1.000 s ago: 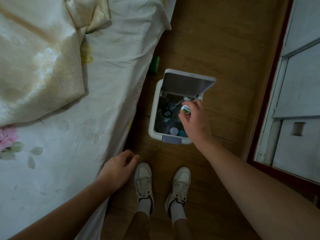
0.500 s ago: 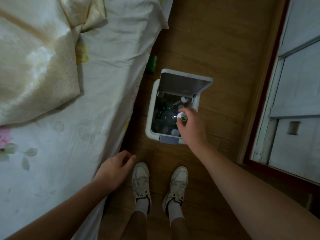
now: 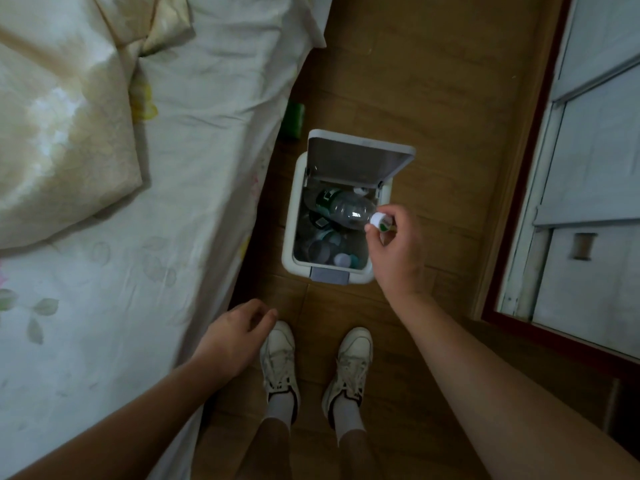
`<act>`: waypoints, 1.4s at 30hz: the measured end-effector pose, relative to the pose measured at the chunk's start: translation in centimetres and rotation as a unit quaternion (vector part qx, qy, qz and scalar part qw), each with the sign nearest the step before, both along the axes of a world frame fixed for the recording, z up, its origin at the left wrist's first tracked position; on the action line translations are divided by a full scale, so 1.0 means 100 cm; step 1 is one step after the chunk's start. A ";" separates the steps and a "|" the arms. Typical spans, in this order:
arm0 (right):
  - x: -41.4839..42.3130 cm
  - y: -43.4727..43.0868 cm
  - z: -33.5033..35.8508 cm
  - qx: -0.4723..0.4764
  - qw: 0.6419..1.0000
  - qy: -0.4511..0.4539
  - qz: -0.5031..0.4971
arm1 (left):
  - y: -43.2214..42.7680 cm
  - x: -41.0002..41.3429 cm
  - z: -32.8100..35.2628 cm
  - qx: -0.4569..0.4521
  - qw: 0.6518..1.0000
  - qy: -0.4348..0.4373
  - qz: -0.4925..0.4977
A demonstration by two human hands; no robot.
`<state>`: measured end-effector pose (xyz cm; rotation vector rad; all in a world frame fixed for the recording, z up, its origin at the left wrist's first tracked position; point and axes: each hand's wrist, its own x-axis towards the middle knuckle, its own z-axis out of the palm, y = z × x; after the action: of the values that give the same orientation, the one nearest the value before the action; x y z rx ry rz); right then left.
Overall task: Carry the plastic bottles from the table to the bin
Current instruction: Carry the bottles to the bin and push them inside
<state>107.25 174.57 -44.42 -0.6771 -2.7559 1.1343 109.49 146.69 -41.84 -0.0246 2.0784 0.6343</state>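
While pinching the bottle (image 3: 349, 211) by its cap in the right hand (image 3: 398, 258), angles it into the bin (image 3: 288, 237) at twelve o'clock to drop cleanly, with the left hand (image 3: 235, 337) slack and empty.

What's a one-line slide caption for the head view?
Right hand holds a clear plastic bottle by its cap over the open bin; left hand hangs idle beside the bed.

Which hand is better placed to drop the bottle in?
Right. The right hand pinches the bottle by its cap over the open bin; the left hand hangs empty beside the bed.
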 end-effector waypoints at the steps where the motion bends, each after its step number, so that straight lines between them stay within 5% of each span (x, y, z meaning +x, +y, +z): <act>1: -0.001 -0.002 0.001 -0.002 1.000 0.012 -0.005 | 0.001 -0.002 0.001 0.000 1.000 0.003 0.000; 15: 0.011 0.007 -0.030 0.017 0.977 -0.189 0.099 | 0.004 -0.005 -0.007 -0.007 1.000 0.001 0.006; 30: -0.019 -0.017 -0.043 0.067 0.958 -0.254 0.118 | -0.002 -0.011 -0.009 -0.005 1.000 -0.003 0.004; 42: -0.055 -0.015 -0.056 0.221 0.878 -0.359 0.226 | -0.002 -0.008 -0.026 0.004 1.000 -0.012 -0.004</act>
<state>101.72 173.06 -50.01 -0.4594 -3.7597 0.2286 108.71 146.47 -44.42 -0.0207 2.0512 0.6344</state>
